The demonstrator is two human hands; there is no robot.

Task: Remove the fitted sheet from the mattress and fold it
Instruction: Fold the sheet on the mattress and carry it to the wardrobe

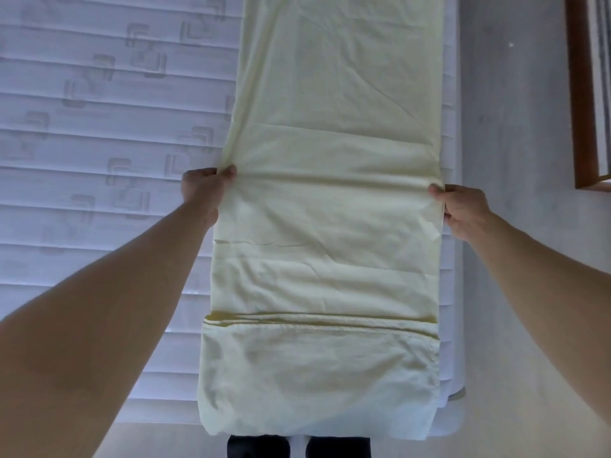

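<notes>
Nearest the camera, the pale yellow fitted sheet [324,259], folded into a long narrow strip, is lying along the right side of the bare quilted mattress [99,127], its near end hanging just over the mattress edge. Farther out, the left hand [206,190] is pinching the strip's left edge while the right hand [463,209] is gripping its right edge, pulling the cloth taut between them. Beyond, a wooden frame [582,94] is standing on the pale floor [512,127].

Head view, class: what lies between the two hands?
In the head view, only the pale yellow sheet spans from left hand to right hand, lying on the mattress.
</notes>
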